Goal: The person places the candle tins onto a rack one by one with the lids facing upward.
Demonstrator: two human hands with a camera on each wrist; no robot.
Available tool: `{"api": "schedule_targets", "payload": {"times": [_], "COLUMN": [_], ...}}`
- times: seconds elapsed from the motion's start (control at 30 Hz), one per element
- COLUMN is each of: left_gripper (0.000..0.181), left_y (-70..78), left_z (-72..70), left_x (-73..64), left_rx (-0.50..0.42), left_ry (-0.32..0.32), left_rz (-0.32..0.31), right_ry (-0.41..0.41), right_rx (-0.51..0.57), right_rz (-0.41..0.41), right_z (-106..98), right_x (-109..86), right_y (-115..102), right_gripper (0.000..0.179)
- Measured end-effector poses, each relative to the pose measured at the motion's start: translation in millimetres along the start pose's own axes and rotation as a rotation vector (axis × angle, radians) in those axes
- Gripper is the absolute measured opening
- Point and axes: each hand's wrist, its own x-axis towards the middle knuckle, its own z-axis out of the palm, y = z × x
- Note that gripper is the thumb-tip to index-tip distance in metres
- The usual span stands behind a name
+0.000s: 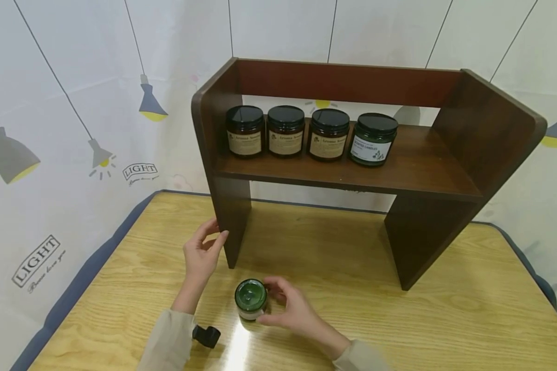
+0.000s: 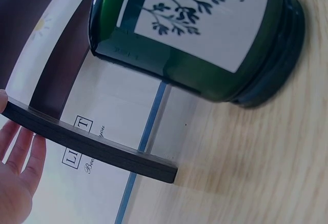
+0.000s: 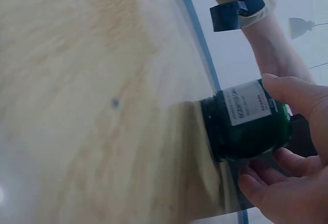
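Observation:
A green glass candle jar [image 1: 250, 296] stands upside down on the table, its lid against the wood. My right hand [image 1: 294, 312] holds the jar from the right, with the thumb on the near side and fingers on the far side. The label with a leafy sprig shows on the jar [image 2: 195, 24] in the left wrist view. My left hand [image 1: 203, 252] is at the front edge of the left side panel [image 1: 232, 221] of a dark wooden shelf. Its thumb and fingers lie on opposite sides of that panel.
On the upper board [image 1: 413, 159] of the shelf, three brown candle jars [image 1: 285, 131] and a green candle jar [image 1: 373, 139] stand in a row from the left. A black strapped device [image 1: 207, 336] sits on my left wrist. Behind hangs a lamp-printed wall covering [image 1: 97, 51].

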Motion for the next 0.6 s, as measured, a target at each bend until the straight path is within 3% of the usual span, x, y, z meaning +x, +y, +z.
{"api": "schedule_targets", "payload": {"times": [0.6], "left_gripper": [0.029], "left_y": [-0.8], "left_z": [0.2], "left_x": [-0.2], "left_rx": [-0.004], "left_ry": [0.0], "left_rz": [0.01], "right_ry": [0.04], "right_rx": [-0.067], "right_rz": [0.038], "right_z": [22.3], "right_x": [12.2], "right_y": [11.5], "right_gripper": [0.07]}}
